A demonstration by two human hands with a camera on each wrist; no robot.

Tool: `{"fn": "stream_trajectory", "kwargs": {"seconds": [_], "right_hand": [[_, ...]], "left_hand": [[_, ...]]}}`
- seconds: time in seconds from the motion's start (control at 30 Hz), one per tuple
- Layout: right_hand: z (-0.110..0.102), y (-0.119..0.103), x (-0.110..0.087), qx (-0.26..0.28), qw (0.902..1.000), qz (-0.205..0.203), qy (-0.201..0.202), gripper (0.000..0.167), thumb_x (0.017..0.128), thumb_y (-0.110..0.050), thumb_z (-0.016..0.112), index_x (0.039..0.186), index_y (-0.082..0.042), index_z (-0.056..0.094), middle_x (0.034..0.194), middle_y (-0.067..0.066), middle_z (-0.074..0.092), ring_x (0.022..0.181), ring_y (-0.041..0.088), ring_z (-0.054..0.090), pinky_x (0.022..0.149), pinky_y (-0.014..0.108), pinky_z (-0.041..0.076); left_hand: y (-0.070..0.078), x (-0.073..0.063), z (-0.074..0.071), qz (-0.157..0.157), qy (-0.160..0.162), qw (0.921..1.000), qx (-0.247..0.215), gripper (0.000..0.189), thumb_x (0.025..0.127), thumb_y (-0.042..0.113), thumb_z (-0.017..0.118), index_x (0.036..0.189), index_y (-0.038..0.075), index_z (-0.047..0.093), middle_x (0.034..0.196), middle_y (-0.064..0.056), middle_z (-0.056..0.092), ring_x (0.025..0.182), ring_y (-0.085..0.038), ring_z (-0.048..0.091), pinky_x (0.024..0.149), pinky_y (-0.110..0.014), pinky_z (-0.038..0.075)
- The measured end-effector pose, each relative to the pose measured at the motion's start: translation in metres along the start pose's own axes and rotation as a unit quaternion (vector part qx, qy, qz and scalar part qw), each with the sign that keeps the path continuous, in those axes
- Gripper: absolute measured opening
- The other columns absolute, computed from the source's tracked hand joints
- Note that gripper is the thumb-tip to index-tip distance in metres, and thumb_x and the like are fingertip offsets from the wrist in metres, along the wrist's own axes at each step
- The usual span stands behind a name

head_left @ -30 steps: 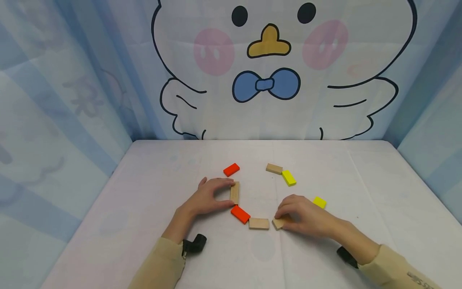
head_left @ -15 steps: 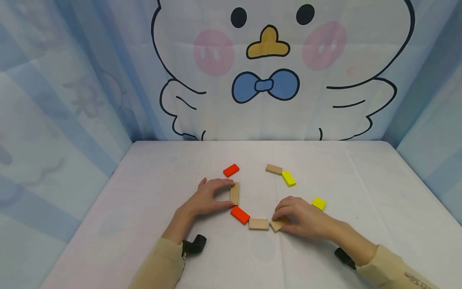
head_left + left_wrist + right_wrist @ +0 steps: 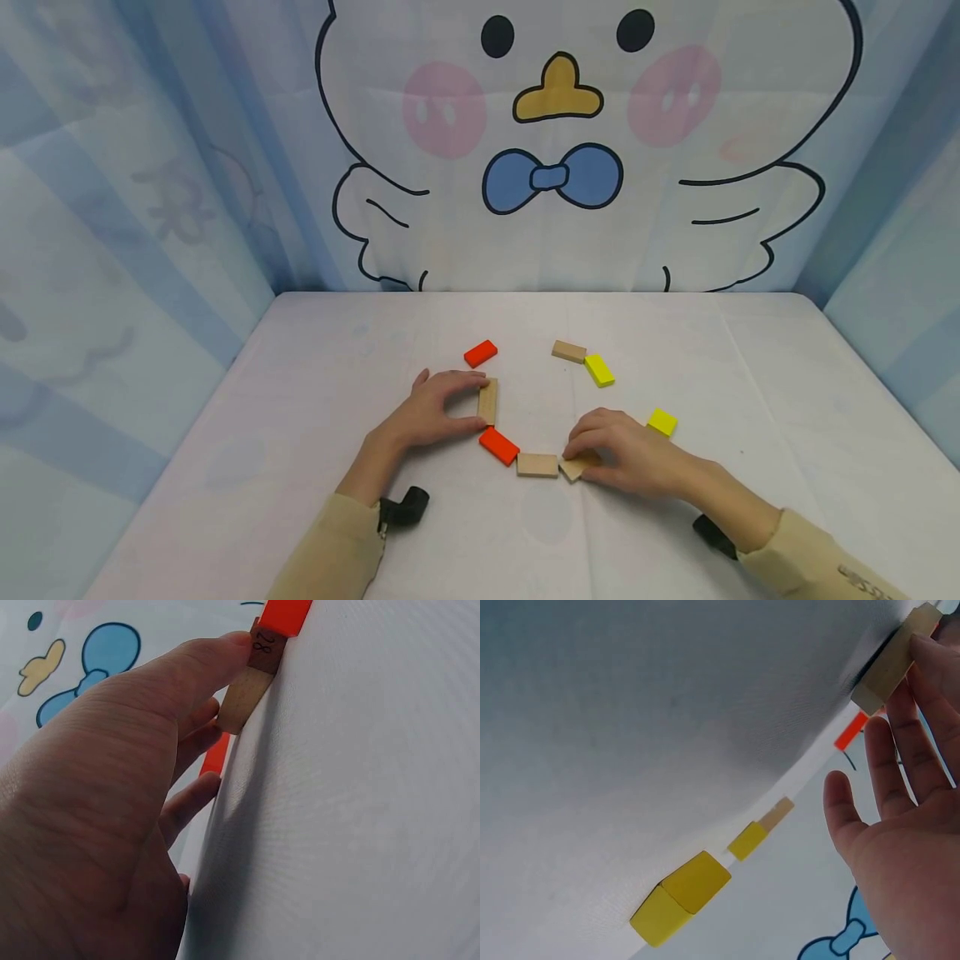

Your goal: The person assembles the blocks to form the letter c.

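My left hand [image 3: 429, 410] pinches a plain wooden block [image 3: 487, 402] lengthwise, thumb at the near end and a finger at the far end. In the left wrist view that block [image 3: 246, 697] has 28 written on one end. A red block [image 3: 498, 446] lies slanted against its near end, and another wooden block [image 3: 537, 465] continues the curved row. Between thumb and fingers, my right hand [image 3: 633, 450] holds a tilted wooden block [image 3: 573, 469] at the row's right end. Its left corner is beside the neighbouring block; whether they touch I cannot tell. Fingers hide part of it.
Farther back on the white table [image 3: 360, 350] lies a loose red block [image 3: 481, 353]. A wooden block [image 3: 569, 351] meets a yellow block [image 3: 600, 370] behind the right hand. Another yellow block [image 3: 663, 421] sits just beyond that hand, partly covered by it.
The right hand has slid its wooden block slightly left, narrowing the gap to the neighbouring wooden block. The left hand has stayed in place on its block.
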State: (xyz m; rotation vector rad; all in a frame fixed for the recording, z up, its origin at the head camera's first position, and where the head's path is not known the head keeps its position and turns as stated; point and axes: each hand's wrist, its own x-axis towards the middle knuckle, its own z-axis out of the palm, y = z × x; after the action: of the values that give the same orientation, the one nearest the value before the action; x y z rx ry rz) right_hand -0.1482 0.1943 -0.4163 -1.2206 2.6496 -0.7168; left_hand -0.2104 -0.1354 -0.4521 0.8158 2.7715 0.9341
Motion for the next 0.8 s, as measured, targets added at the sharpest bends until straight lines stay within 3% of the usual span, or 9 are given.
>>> {"fn": "stream_trajectory", "kwargs": {"seconds": [0.8], "right_hand": [[0.0007, 0.0014, 0.0001, 0.002, 1.0, 0.004, -0.004, 0.024, 0.088, -0.01, 0.079, 0.108, -0.024, 0.075, 0.111, -0.015, 0.063, 0.107, 0.013, 0.057, 0.096, 0.043, 0.049]], "left_hand": [[0.0011, -0.0005, -0.0012, 0.005, 0.002, 1.0, -0.002, 0.059, 0.088, 0.037, 0.079, 0.142, 0.022, 0.06, 0.142, 0.004, 0.057, 0.137, -0.019, 0.045, 0.116, -0.064, 0.006]]}}
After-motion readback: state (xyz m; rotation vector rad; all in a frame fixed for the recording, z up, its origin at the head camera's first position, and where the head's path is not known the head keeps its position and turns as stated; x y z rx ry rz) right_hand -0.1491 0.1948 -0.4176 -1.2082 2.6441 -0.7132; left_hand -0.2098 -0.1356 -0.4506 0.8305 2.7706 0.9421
